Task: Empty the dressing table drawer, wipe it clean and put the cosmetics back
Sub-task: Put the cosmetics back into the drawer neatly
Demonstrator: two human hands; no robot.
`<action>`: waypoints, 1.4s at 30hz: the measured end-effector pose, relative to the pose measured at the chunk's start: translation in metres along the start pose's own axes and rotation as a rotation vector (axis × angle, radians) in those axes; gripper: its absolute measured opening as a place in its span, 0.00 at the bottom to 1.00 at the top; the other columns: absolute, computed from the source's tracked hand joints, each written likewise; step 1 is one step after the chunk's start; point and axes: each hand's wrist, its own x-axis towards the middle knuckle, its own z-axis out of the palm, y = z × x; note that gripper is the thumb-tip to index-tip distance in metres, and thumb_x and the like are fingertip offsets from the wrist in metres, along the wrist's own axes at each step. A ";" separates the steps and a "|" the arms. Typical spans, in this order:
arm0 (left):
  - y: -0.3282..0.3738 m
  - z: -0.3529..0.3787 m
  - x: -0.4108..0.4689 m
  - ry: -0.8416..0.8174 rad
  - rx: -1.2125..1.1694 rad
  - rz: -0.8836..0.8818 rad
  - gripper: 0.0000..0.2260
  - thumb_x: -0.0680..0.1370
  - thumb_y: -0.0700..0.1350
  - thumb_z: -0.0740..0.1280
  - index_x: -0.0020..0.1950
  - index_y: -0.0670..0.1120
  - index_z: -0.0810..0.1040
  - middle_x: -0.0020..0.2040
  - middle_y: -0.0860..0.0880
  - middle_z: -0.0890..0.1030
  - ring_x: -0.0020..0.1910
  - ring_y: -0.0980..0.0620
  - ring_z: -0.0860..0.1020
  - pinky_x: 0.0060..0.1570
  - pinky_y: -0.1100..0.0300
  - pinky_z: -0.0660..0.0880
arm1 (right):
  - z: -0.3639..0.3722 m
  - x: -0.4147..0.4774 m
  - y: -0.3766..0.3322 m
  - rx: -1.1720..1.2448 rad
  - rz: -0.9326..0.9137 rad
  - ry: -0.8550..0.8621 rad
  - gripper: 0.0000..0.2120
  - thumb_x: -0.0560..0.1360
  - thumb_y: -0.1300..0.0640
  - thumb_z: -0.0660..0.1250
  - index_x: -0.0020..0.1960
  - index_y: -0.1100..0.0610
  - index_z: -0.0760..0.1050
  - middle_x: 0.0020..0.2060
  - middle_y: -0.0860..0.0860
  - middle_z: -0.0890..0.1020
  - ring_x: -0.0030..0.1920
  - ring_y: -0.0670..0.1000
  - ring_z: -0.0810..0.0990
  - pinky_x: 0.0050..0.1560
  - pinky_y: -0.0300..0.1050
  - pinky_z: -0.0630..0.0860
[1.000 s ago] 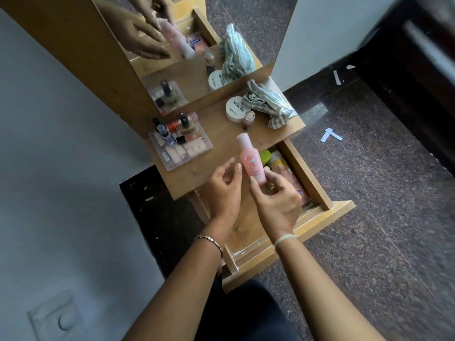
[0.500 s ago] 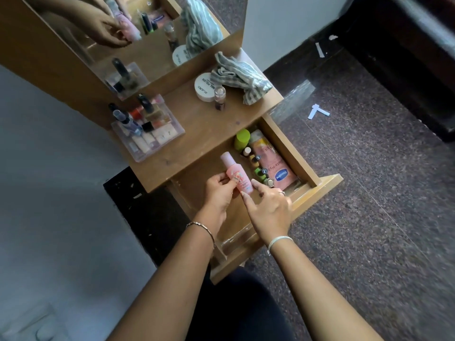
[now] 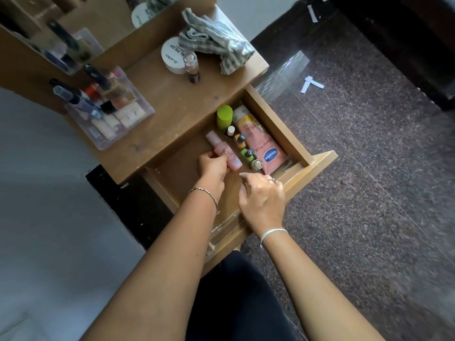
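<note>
Placement is nearing its end at centre frame: the left hand (image 3: 213, 166) is gripping the pink bottle (image 3: 222, 152), fingers curled round its lower half, setting it on the floor of the open drawer (image 3: 270, 114), just beside the row of small bottles (image 3: 242, 143). The right hand (image 3: 262, 195) is hovering near, fingers loosely bent, holding nothing. Doing this well probably means easing the bottle down parallel to that row, without nudging it, before letting go.

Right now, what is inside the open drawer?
The drawer holds a pink bottle gripped by the left hand, a green-capped bottle, small bottles and a Vaseline tube. The tabletop covers its back.
</note>
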 end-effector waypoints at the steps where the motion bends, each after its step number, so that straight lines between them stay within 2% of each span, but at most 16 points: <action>1: 0.000 0.001 0.001 0.002 -0.006 0.009 0.07 0.77 0.37 0.69 0.52 0.43 0.74 0.49 0.43 0.78 0.46 0.48 0.78 0.38 0.59 0.78 | 0.001 0.000 0.001 -0.009 -0.008 0.006 0.12 0.68 0.57 0.69 0.51 0.50 0.81 0.44 0.46 0.84 0.45 0.51 0.81 0.46 0.47 0.71; 3: 0.000 0.003 0.003 -0.005 -0.034 0.026 0.09 0.77 0.36 0.68 0.56 0.42 0.75 0.46 0.47 0.78 0.45 0.49 0.78 0.35 0.64 0.77 | 0.003 0.000 0.001 -0.018 -0.011 0.011 0.11 0.69 0.56 0.68 0.51 0.49 0.81 0.43 0.45 0.84 0.45 0.50 0.80 0.47 0.47 0.71; 5: 0.001 0.003 0.007 -0.005 -0.050 0.050 0.09 0.76 0.34 0.67 0.54 0.44 0.75 0.43 0.49 0.78 0.46 0.49 0.78 0.37 0.63 0.77 | 0.005 0.000 0.001 -0.027 -0.012 0.003 0.11 0.69 0.55 0.68 0.50 0.48 0.80 0.43 0.45 0.83 0.45 0.49 0.80 0.48 0.47 0.70; 9: 0.002 0.002 0.017 0.033 -0.033 0.089 0.12 0.75 0.29 0.66 0.52 0.45 0.74 0.48 0.43 0.80 0.47 0.49 0.78 0.41 0.59 0.78 | 0.007 0.000 0.001 -0.020 -0.008 0.006 0.09 0.69 0.55 0.67 0.49 0.48 0.80 0.43 0.45 0.83 0.44 0.50 0.80 0.47 0.47 0.70; 15: 0.001 0.001 0.017 0.049 -0.099 0.086 0.14 0.75 0.27 0.64 0.52 0.44 0.72 0.51 0.43 0.79 0.49 0.50 0.78 0.38 0.60 0.78 | 0.009 0.001 0.000 -0.012 0.016 -0.013 0.08 0.70 0.55 0.67 0.49 0.48 0.80 0.43 0.45 0.83 0.45 0.50 0.80 0.48 0.47 0.70; 20: -0.002 -0.006 0.018 0.076 -0.033 0.155 0.13 0.74 0.30 0.67 0.54 0.45 0.76 0.49 0.47 0.80 0.51 0.51 0.80 0.56 0.49 0.79 | 0.009 0.001 0.000 -0.021 0.032 -0.015 0.08 0.70 0.55 0.67 0.49 0.49 0.80 0.43 0.45 0.83 0.45 0.50 0.80 0.49 0.48 0.71; 23: -0.002 -0.013 0.007 0.076 -0.015 0.179 0.12 0.75 0.32 0.67 0.54 0.46 0.77 0.50 0.49 0.81 0.52 0.52 0.80 0.58 0.48 0.78 | 0.007 0.001 -0.002 -0.022 0.038 -0.024 0.08 0.70 0.56 0.68 0.49 0.50 0.80 0.43 0.46 0.83 0.45 0.51 0.80 0.49 0.48 0.71; 25: 0.000 -0.018 -0.008 0.069 0.001 0.253 0.12 0.75 0.32 0.66 0.54 0.46 0.77 0.50 0.51 0.80 0.52 0.53 0.80 0.58 0.51 0.78 | 0.006 0.001 -0.003 -0.023 0.038 -0.030 0.08 0.70 0.56 0.67 0.49 0.50 0.80 0.43 0.46 0.83 0.45 0.51 0.80 0.49 0.48 0.71; 27: 0.006 -0.026 -0.028 0.039 0.031 0.377 0.12 0.76 0.32 0.66 0.53 0.47 0.77 0.48 0.53 0.80 0.49 0.56 0.80 0.54 0.59 0.78 | 0.004 0.002 -0.003 -0.028 0.031 -0.037 0.08 0.71 0.54 0.66 0.50 0.49 0.79 0.44 0.46 0.83 0.46 0.51 0.80 0.49 0.48 0.70; 29: 0.013 -0.034 -0.049 0.010 0.114 0.536 0.12 0.76 0.33 0.66 0.53 0.48 0.77 0.47 0.54 0.79 0.46 0.59 0.78 0.48 0.68 0.76 | 0.003 0.002 -0.005 -0.059 -0.005 -0.049 0.11 0.73 0.49 0.65 0.53 0.50 0.79 0.46 0.46 0.83 0.47 0.51 0.81 0.49 0.48 0.71; 30: 0.016 -0.038 -0.058 0.003 0.173 0.617 0.11 0.76 0.35 0.66 0.54 0.49 0.77 0.48 0.54 0.78 0.46 0.59 0.77 0.46 0.70 0.74 | 0.002 0.002 -0.006 -0.074 -0.024 -0.055 0.13 0.73 0.47 0.64 0.54 0.51 0.78 0.46 0.47 0.83 0.47 0.51 0.81 0.48 0.48 0.72; 33: 0.031 -0.052 -0.069 0.063 0.404 0.902 0.11 0.76 0.38 0.66 0.57 0.48 0.78 0.51 0.50 0.78 0.49 0.55 0.76 0.50 0.65 0.74 | -0.004 0.008 -0.016 -0.077 -0.043 -0.021 0.16 0.74 0.45 0.62 0.55 0.52 0.77 0.47 0.49 0.83 0.46 0.53 0.82 0.44 0.49 0.74; 36: 0.050 -0.064 -0.059 0.197 0.786 1.207 0.13 0.76 0.40 0.65 0.60 0.46 0.78 0.54 0.46 0.78 0.54 0.48 0.76 0.56 0.58 0.70 | -0.016 0.029 -0.035 0.033 -0.041 0.086 0.14 0.75 0.48 0.63 0.57 0.52 0.78 0.48 0.48 0.83 0.46 0.53 0.82 0.43 0.48 0.74; 39: 0.070 -0.073 -0.044 0.263 1.040 1.245 0.16 0.77 0.42 0.64 0.64 0.45 0.76 0.58 0.45 0.77 0.57 0.45 0.75 0.57 0.52 0.72 | -0.031 0.062 -0.059 0.192 -0.060 0.225 0.12 0.74 0.54 0.65 0.57 0.54 0.78 0.49 0.49 0.82 0.46 0.53 0.81 0.43 0.48 0.74; 42: 0.083 -0.081 -0.034 0.241 1.158 1.191 0.15 0.79 0.44 0.62 0.66 0.45 0.75 0.61 0.46 0.76 0.61 0.46 0.74 0.58 0.51 0.73 | -0.044 0.100 -0.084 0.288 -0.113 0.285 0.14 0.73 0.55 0.64 0.58 0.54 0.77 0.51 0.50 0.80 0.46 0.53 0.80 0.46 0.48 0.75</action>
